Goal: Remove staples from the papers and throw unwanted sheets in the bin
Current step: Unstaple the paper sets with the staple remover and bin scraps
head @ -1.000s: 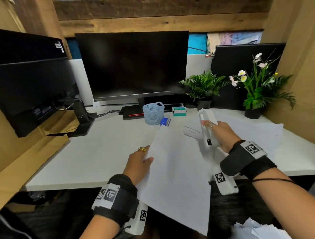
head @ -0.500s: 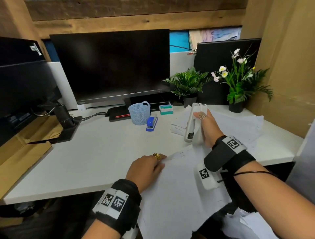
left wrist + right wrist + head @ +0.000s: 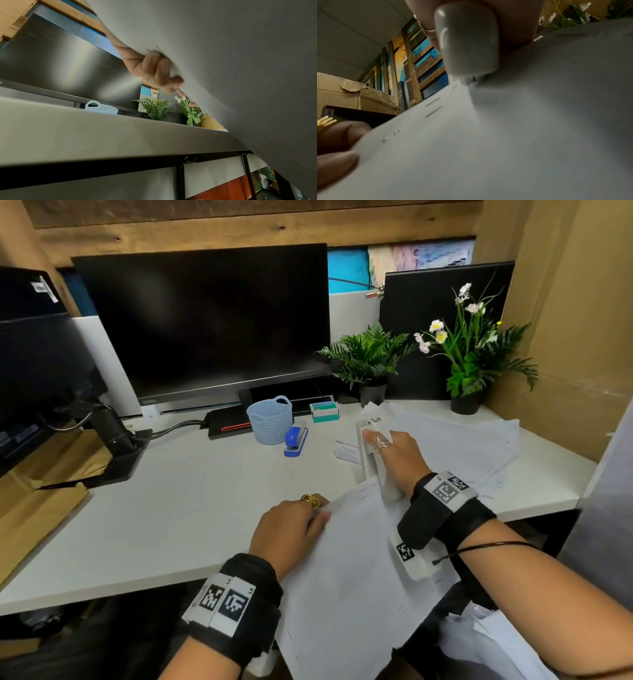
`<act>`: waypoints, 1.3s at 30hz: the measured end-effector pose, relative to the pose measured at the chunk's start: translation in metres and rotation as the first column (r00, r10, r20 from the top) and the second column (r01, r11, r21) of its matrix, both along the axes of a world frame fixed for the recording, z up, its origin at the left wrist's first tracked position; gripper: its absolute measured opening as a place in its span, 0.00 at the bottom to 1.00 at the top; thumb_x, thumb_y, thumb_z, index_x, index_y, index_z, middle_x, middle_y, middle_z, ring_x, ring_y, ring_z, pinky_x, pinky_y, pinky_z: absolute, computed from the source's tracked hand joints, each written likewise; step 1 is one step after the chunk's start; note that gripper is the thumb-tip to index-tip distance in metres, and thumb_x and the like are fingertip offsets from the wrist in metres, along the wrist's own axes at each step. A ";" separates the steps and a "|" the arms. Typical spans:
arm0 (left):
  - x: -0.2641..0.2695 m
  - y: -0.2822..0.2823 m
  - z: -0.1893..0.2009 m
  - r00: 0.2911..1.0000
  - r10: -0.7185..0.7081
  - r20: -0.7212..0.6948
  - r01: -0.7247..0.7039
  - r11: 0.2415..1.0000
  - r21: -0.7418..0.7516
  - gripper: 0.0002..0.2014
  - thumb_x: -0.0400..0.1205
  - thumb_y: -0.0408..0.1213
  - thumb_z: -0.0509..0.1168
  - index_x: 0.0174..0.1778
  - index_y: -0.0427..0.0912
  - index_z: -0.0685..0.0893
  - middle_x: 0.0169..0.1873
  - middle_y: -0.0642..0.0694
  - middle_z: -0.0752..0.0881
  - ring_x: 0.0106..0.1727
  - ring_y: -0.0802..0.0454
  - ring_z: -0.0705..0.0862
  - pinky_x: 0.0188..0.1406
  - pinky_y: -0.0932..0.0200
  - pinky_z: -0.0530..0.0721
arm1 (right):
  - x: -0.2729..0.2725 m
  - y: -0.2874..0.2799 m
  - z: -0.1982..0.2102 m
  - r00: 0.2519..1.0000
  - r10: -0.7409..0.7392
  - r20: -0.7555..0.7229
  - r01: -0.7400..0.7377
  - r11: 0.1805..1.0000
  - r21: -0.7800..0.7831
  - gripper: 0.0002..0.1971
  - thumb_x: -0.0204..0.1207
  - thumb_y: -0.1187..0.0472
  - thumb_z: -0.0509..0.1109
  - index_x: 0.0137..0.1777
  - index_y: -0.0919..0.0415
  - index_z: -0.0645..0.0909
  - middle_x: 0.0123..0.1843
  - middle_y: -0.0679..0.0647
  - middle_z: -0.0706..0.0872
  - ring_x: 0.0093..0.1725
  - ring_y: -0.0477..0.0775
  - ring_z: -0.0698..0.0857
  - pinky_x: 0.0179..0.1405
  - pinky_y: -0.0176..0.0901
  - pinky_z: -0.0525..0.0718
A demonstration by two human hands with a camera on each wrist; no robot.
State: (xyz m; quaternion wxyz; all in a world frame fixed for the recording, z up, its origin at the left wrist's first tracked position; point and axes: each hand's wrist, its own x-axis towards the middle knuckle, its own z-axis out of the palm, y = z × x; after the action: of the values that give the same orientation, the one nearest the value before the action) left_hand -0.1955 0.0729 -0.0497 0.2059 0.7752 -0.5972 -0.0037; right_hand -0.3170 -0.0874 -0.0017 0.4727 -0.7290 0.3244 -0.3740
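A stapled set of white sheets (image 3: 342,570) lies over the desk's front edge and hangs toward me. My left hand (image 3: 317,513) pinches its top left corner, thumb on top and fingers curled underneath (image 3: 154,67). My right hand (image 3: 378,445) grips a white staple remover (image 3: 367,455), whose lower end rests at the sheets' top edge. In the right wrist view the remover (image 3: 467,44) sits just above a row of staples (image 3: 433,106) along that edge. The remover's tip is hidden behind its body.
Loose sheets (image 3: 462,440) are spread on the white desk (image 3: 171,508) behind my right hand. A blue stapler (image 3: 296,441), a light blue basket (image 3: 270,419) and a staple box (image 3: 324,411) stand in front of the monitor (image 3: 205,323). Crumpled papers (image 3: 496,642) lie low at right.
The sheets, held up in the air a second ago, have come down flat onto the desk edge. My right hand with the remover moved down to their top edge.
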 end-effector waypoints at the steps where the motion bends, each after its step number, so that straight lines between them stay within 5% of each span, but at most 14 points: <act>1: 0.000 0.000 0.001 1.000 0.003 -0.001 -0.003 1.000 0.001 0.14 0.87 0.48 0.52 0.62 0.52 0.79 0.50 0.52 0.87 0.48 0.52 0.83 0.44 0.62 0.76 | 0.000 0.000 -0.001 1.000 -0.003 -0.008 0.003 1.000 -0.012 0.17 0.83 0.52 0.62 0.31 0.53 0.74 0.32 0.46 0.78 0.37 0.48 0.76 0.36 0.32 0.72; 7: 0.000 0.002 0.003 1.000 -0.008 0.005 0.008 1.000 0.006 0.13 0.87 0.48 0.52 0.60 0.55 0.79 0.49 0.54 0.87 0.48 0.53 0.83 0.41 0.63 0.72 | 0.005 0.000 -0.009 0.999 -0.034 0.000 0.034 0.998 -0.055 0.20 0.80 0.49 0.65 0.27 0.54 0.73 0.28 0.48 0.76 0.31 0.46 0.75 0.34 0.39 0.71; 14: -0.003 0.001 0.004 1.000 -0.022 0.021 0.022 1.000 0.022 0.13 0.87 0.48 0.52 0.61 0.54 0.80 0.49 0.54 0.87 0.48 0.54 0.83 0.40 0.65 0.69 | 0.007 0.004 -0.020 0.997 -0.070 0.034 0.070 0.997 -0.023 0.21 0.78 0.53 0.69 0.24 0.52 0.70 0.22 0.45 0.71 0.25 0.43 0.71 0.25 0.28 0.69; 17: -0.004 0.001 0.005 1.000 -0.018 0.016 0.018 1.000 0.020 0.13 0.87 0.48 0.53 0.61 0.54 0.80 0.50 0.53 0.87 0.49 0.53 0.83 0.41 0.64 0.71 | 0.007 -0.002 -0.022 0.999 -0.049 -0.007 0.049 0.998 0.024 0.20 0.77 0.51 0.69 0.25 0.53 0.72 0.24 0.46 0.74 0.28 0.47 0.73 0.32 0.37 0.70; 24: -0.003 0.000 0.005 0.999 0.005 0.037 -0.006 1.000 0.029 0.14 0.86 0.48 0.53 0.62 0.53 0.80 0.51 0.52 0.87 0.51 0.52 0.83 0.40 0.64 0.69 | -0.001 -0.020 -0.016 0.999 -0.030 -0.036 0.039 0.961 0.272 0.19 0.77 0.41 0.64 0.49 0.58 0.81 0.48 0.56 0.84 0.52 0.60 0.82 0.57 0.45 0.76; 32: -0.004 0.000 0.005 0.999 -0.001 0.039 -0.001 0.999 0.041 0.14 0.87 0.48 0.53 0.63 0.54 0.80 0.50 0.52 0.87 0.50 0.52 0.83 0.40 0.63 0.69 | 0.000 -0.017 -0.017 0.996 -0.083 -0.007 0.082 0.960 0.267 0.18 0.79 0.42 0.63 0.38 0.56 0.78 0.41 0.55 0.81 0.46 0.59 0.80 0.54 0.47 0.75; 39: -0.003 0.002 0.005 0.999 -0.014 0.049 0.011 0.999 0.050 0.14 0.87 0.47 0.52 0.63 0.54 0.80 0.49 0.52 0.87 0.49 0.52 0.83 0.40 0.64 0.70 | 0.004 -0.011 -0.021 0.995 -0.099 0.003 0.096 0.968 0.231 0.20 0.80 0.43 0.62 0.43 0.61 0.81 0.38 0.54 0.80 0.43 0.57 0.78 0.50 0.44 0.74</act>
State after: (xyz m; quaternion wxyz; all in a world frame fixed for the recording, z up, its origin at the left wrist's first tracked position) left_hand -0.1987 0.0749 -0.0450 0.1717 0.7762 -0.6066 -0.0006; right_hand -0.3132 -0.0982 -0.0224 0.5374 -0.6497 0.3975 -0.3620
